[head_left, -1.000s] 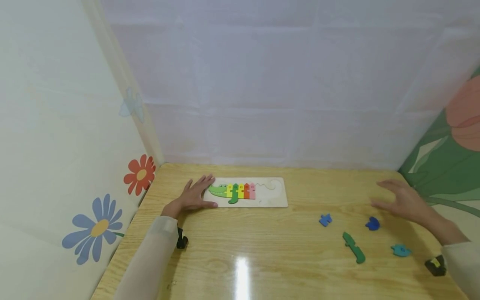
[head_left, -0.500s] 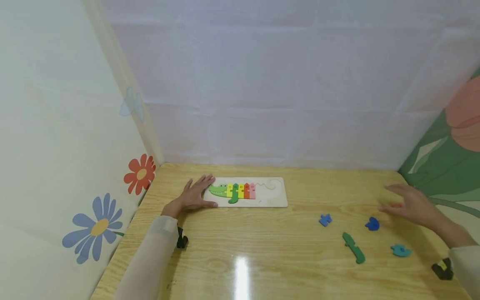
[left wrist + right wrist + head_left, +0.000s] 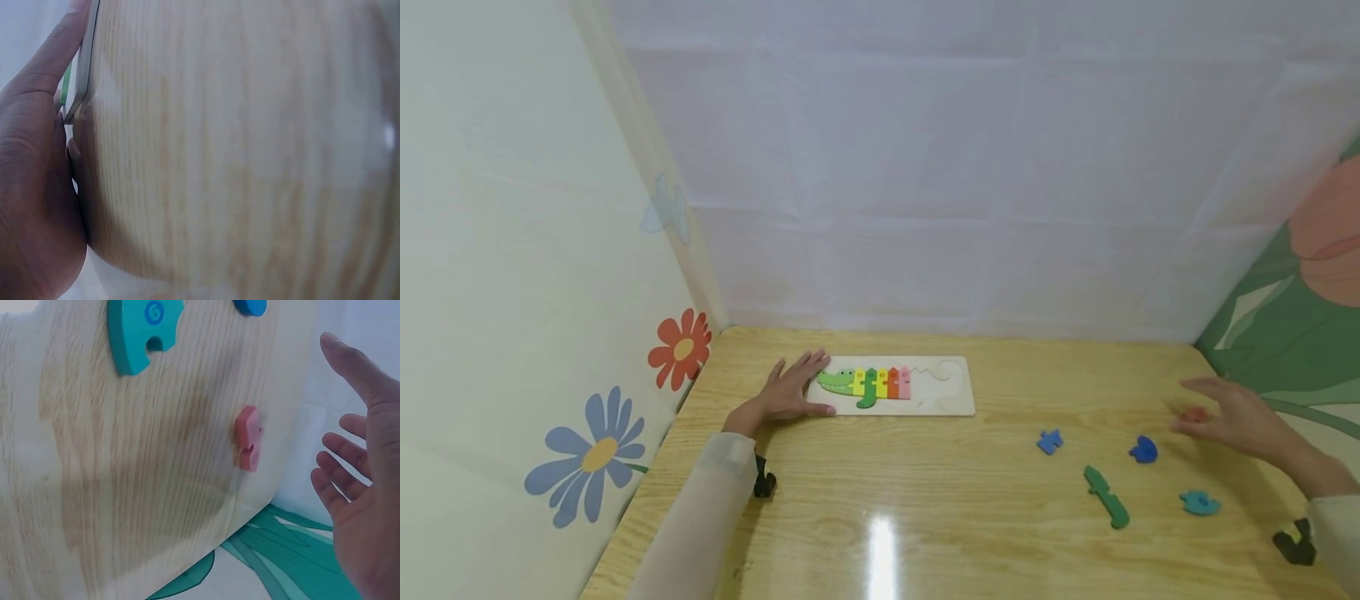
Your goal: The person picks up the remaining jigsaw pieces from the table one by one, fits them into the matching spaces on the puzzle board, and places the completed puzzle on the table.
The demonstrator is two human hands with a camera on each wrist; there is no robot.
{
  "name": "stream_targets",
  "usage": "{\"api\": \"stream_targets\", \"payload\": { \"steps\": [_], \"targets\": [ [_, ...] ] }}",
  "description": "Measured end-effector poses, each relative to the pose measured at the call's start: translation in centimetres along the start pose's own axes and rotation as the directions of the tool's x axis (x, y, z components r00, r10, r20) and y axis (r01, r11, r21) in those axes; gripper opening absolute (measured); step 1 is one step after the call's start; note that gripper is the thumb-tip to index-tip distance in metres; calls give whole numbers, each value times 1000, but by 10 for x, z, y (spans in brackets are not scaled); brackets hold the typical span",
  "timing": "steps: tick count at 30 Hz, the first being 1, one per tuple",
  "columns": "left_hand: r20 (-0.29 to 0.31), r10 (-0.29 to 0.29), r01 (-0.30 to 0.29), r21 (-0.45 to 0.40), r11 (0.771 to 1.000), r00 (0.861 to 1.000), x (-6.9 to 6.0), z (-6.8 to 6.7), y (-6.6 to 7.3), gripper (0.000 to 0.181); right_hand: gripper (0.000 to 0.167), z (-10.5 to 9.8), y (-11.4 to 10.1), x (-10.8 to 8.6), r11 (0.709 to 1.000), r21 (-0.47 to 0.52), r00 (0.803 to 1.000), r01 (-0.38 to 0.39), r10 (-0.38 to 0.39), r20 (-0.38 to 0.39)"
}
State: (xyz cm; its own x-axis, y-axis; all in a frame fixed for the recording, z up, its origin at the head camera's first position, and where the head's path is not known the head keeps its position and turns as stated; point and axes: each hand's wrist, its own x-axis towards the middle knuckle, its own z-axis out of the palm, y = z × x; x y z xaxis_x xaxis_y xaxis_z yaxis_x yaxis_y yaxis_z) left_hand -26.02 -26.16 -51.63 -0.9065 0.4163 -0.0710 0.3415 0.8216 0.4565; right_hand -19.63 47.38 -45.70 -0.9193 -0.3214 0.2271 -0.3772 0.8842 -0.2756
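My left hand (image 3: 788, 390) rests on the left end of a pale wooden puzzle board (image 3: 943, 400), fingers spread over its far corner and thumb along the near edge; in the left wrist view the thumb (image 3: 44, 65) lies against the board's side. Seated in the board is a crocodile's green head (image 3: 836, 381) with yellow, green, orange and pink body pieces (image 3: 892, 383). At the right, my right hand (image 3: 1243, 421) hovers above the table, fingers apart and holding nothing. Nearest it is a pink puzzle piece (image 3: 249, 434) lying on the table, partly hidden by the hand in the head view.
Loose on the wooden table (image 3: 985, 517) lie a blue piece (image 3: 1050, 442), a darker blue piece (image 3: 1143, 450), a long green piece (image 3: 1106, 497) and a teal piece (image 3: 1200, 502). A white cloth wall (image 3: 880, 208) borders the back; printed panels stand at both sides.
My right hand has drawn to the right and slightly nearer, with the pink piece coming into sight beneath it. The left hand and the board have stayed put.
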Motion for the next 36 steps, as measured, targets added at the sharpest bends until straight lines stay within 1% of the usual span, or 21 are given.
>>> {"api": "stream_targets", "payload": {
  "steps": [2,5,9,15,23,33,36],
  "targets": [
    [-3,0,0,-1,1000,1000,0,0,0,109,79,1,3,-1,1000,-13,1000,-2,2,-2],
    [-4,-3,3,0,1000,1000,0,1,-1,108,79,2,9,-3,999,-33,1000,15,-15,-7],
    [0,-5,5,2,1000,1000,0,1,-2,108,78,3,16,-6,999,-30,999,39,-38,14],
    [9,-5,5,5,1000,1000,0,3,-4,110,81,3,20,-11,1000,11,996,-4,3,91],
    [12,-6,6,1,1000,1000,1,3,-4,111,84,7,23,-13,999,15,992,-32,30,121],
    [10,4,-4,14,1000,1000,2,2,-3,112,82,12,26,-15,1000,16,997,-14,13,73],
    [9,2,-2,12,1000,1000,1,2,-2,111,82,14,27,-16,1000,11,997,-22,21,73]
  ]
}}
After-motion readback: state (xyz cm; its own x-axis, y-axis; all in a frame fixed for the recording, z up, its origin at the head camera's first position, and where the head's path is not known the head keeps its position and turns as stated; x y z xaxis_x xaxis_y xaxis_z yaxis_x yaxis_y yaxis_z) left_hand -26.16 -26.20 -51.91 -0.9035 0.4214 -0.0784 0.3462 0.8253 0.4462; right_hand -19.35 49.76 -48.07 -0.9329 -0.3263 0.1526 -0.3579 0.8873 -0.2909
